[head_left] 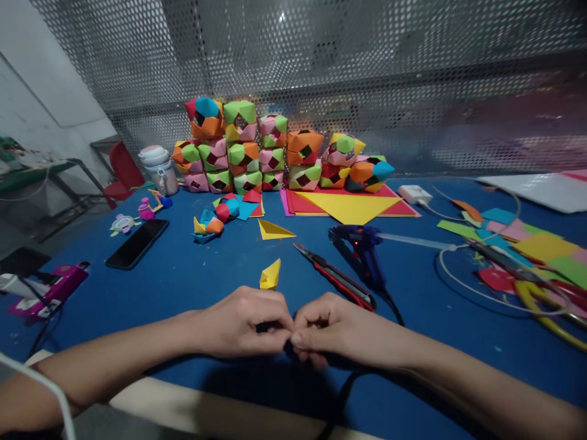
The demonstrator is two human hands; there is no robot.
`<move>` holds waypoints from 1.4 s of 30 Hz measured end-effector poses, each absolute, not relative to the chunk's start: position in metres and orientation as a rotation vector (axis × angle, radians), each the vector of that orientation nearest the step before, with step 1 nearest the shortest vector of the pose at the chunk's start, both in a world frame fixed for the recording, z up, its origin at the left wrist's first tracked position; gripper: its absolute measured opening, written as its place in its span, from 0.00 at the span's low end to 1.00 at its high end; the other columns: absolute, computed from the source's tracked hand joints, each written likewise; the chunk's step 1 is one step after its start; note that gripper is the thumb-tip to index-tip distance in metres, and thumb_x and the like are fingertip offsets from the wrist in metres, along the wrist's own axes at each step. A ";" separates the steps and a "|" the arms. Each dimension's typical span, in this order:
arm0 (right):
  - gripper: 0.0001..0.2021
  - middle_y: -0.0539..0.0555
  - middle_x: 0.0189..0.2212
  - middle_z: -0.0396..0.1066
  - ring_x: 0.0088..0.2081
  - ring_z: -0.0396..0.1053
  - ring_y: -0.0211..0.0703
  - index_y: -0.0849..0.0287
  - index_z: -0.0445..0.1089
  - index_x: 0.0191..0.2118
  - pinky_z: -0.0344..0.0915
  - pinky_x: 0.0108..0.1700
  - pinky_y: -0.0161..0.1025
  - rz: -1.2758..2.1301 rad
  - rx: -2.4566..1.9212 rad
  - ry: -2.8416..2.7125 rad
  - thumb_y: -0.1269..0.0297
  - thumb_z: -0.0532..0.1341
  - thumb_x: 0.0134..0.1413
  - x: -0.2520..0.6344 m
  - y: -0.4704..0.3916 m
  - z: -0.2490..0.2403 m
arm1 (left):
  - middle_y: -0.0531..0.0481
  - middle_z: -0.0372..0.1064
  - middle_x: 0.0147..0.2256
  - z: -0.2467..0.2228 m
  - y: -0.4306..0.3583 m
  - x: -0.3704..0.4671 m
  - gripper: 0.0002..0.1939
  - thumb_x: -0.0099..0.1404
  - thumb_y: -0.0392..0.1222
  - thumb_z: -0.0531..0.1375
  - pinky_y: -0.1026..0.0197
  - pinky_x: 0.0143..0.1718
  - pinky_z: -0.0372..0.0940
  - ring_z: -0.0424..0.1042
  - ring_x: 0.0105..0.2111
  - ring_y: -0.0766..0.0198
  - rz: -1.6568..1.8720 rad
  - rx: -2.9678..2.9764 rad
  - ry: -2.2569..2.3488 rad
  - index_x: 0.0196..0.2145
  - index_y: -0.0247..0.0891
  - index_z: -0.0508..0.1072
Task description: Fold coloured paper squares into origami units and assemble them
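My left hand [250, 322] and my right hand [325, 330] meet at the fingertips low in the middle of the view, over the blue table. Both are closed in a pinch. Whatever lies between the fingertips is hidden or too small to name. Just beyond my left hand stands a small folded yellow paper piece [270, 274]. A flat yellow triangle [275, 230] lies farther back. The red and black cutter [342, 278] rests beyond my right hand, beside a blue glue gun [364, 250] with a small red light.
Stacked colourful paper shapes [245, 157] line the back by a perforated metal screen. A phone [138, 244], a jar [158, 170] and a purple power strip [50, 290] are at left. Paper strips, yellow-handled scissors [534, 308] and a looping white cable lie right.
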State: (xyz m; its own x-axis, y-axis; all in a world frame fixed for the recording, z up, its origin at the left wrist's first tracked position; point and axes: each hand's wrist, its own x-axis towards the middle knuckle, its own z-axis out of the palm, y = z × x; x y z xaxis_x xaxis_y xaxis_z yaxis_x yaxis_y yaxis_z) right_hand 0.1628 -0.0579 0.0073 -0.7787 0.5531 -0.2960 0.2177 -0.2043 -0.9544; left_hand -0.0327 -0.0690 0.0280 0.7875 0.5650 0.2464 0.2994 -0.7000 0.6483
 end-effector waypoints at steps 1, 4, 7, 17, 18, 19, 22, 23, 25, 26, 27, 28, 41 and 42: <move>0.11 0.47 0.18 0.66 0.20 0.63 0.29 0.63 0.70 0.23 0.57 0.24 0.29 2.084 -0.906 -1.884 0.63 0.61 0.50 0.163 -0.059 0.008 | 0.49 0.68 0.27 0.028 -0.070 -0.032 0.06 0.58 0.30 0.54 0.69 0.28 0.60 0.64 0.26 0.71 0.535 2.367 0.617 0.28 0.32 0.71; 0.10 0.46 0.16 0.64 0.20 0.63 0.29 0.63 0.70 0.23 0.56 0.23 0.28 2.095 -0.893 -2.003 0.66 0.59 0.52 0.164 -0.058 0.011 | 0.53 0.64 0.24 0.027 -0.071 -0.029 0.04 0.54 0.30 0.56 0.70 0.25 0.57 0.60 0.24 0.73 0.465 2.209 0.679 0.25 0.33 0.70; 0.09 0.48 0.20 0.68 0.22 0.65 0.30 0.63 0.71 0.26 0.60 0.26 0.29 2.067 -0.875 -1.881 0.62 0.61 0.51 0.164 -0.055 0.013 | 0.54 0.64 0.24 0.027 -0.070 -0.028 0.03 0.56 0.34 0.56 0.69 0.26 0.59 0.63 0.24 0.72 0.541 1.830 0.920 0.26 0.33 0.69; 0.04 0.50 0.25 0.70 0.28 0.66 0.35 0.60 0.69 0.22 0.61 0.30 0.33 1.629 -0.983 -1.745 0.73 0.58 0.40 0.172 -0.047 0.009 | 0.54 0.67 0.22 0.033 -0.058 -0.042 0.06 0.57 0.34 0.55 0.67 0.27 0.62 0.67 0.22 0.71 1.009 1.485 1.205 0.26 0.33 0.72; 0.04 0.51 0.26 0.71 0.29 0.66 0.36 0.59 0.70 0.23 0.61 0.30 0.33 1.572 -1.003 -1.753 0.73 0.58 0.39 0.173 -0.046 0.009 | 0.53 0.68 0.23 0.033 -0.056 -0.043 0.06 0.57 0.36 0.56 0.66 0.28 0.63 0.68 0.23 0.70 1.020 1.485 1.255 0.28 0.33 0.73; 0.04 0.51 0.28 0.71 0.30 0.66 0.36 0.59 0.71 0.24 0.62 0.31 0.34 1.531 -1.019 -1.760 0.72 0.59 0.40 0.174 -0.044 0.008 | 0.52 0.70 0.25 0.032 -0.054 -0.043 0.07 0.57 0.37 0.57 0.65 0.29 0.64 0.69 0.24 0.70 1.019 1.486 1.296 0.30 0.33 0.74; 0.03 0.51 0.29 0.71 0.29 0.66 0.36 0.60 0.71 0.24 0.62 0.31 0.34 1.450 -1.056 -1.742 0.70 0.59 0.40 0.175 -0.041 0.007 | 0.49 0.72 0.26 0.025 -0.050 -0.044 0.08 0.56 0.38 0.59 0.64 0.32 0.65 0.70 0.27 0.67 0.962 1.520 1.351 0.33 0.32 0.75; 0.03 0.51 0.29 0.71 0.29 0.66 0.36 0.60 0.71 0.24 0.62 0.31 0.33 1.429 -1.058 -1.729 0.70 0.60 0.40 0.175 -0.040 0.008 | 0.49 0.72 0.26 0.023 -0.049 -0.045 0.08 0.56 0.39 0.60 0.63 0.32 0.64 0.70 0.27 0.66 0.944 1.547 1.359 0.32 0.32 0.75; 0.01 0.51 0.29 0.71 0.30 0.66 0.36 0.60 0.70 0.23 0.62 0.31 0.33 1.390 -1.067 -1.717 0.69 0.60 0.39 0.176 -0.039 0.009 | 0.48 0.72 0.27 0.018 -0.047 -0.046 0.09 0.56 0.41 0.60 0.64 0.32 0.64 0.70 0.28 0.66 0.915 1.615 1.377 0.32 0.33 0.76; 0.01 0.51 0.29 0.71 0.30 0.67 0.37 0.60 0.69 0.23 0.63 0.32 0.34 1.366 -1.082 -1.727 0.68 0.60 0.40 0.178 -0.038 0.011 | 0.48 0.72 0.27 0.016 -0.045 -0.047 0.09 0.56 0.41 0.60 0.64 0.32 0.64 0.70 0.28 0.66 0.904 1.647 1.389 0.32 0.33 0.76; 0.02 0.51 0.30 0.71 0.30 0.67 0.37 0.59 0.68 0.23 0.63 0.31 0.34 1.332 -1.105 -1.753 0.68 0.60 0.40 0.180 -0.037 0.013 | 0.49 0.72 0.27 0.015 -0.044 -0.048 0.09 0.57 0.41 0.60 0.64 0.32 0.63 0.70 0.28 0.66 0.892 1.676 1.404 0.31 0.33 0.76; 0.02 0.51 0.29 0.71 0.30 0.66 0.37 0.59 0.68 0.23 0.62 0.31 0.33 1.280 -1.137 -1.799 0.67 0.60 0.41 0.183 -0.035 0.016 | 0.49 0.72 0.27 0.015 -0.042 -0.049 0.09 0.57 0.42 0.59 0.64 0.32 0.63 0.70 0.28 0.66 0.878 1.694 1.417 0.31 0.33 0.75; 0.19 0.55 0.32 0.71 0.32 0.68 0.44 0.58 0.67 0.41 0.61 0.33 0.39 0.572 -1.352 -2.329 0.49 0.49 0.60 0.175 -0.030 0.012 | 0.50 0.70 0.33 0.060 -0.062 -0.052 0.10 0.58 0.41 0.61 0.70 0.26 0.59 0.66 0.27 0.70 0.011 2.069 0.754 0.38 0.37 0.73; 0.19 0.56 0.37 0.72 0.36 0.69 0.45 0.57 0.65 0.49 0.62 0.37 0.40 0.564 -1.301 -2.316 0.51 0.49 0.60 0.170 -0.031 0.009 | 0.49 0.71 0.34 0.062 -0.062 -0.053 0.12 0.57 0.39 0.61 0.70 0.26 0.60 0.66 0.26 0.70 -0.037 2.053 0.722 0.40 0.37 0.72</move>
State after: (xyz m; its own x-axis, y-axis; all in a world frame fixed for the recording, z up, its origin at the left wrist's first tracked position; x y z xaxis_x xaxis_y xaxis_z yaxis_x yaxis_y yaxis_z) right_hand 0.1697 -0.0307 0.0092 -0.4722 0.8664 0.1625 0.6949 0.4793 -0.5361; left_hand -0.0531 -0.0619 0.0624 0.8268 0.4771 -0.2980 0.5052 -0.3970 0.7663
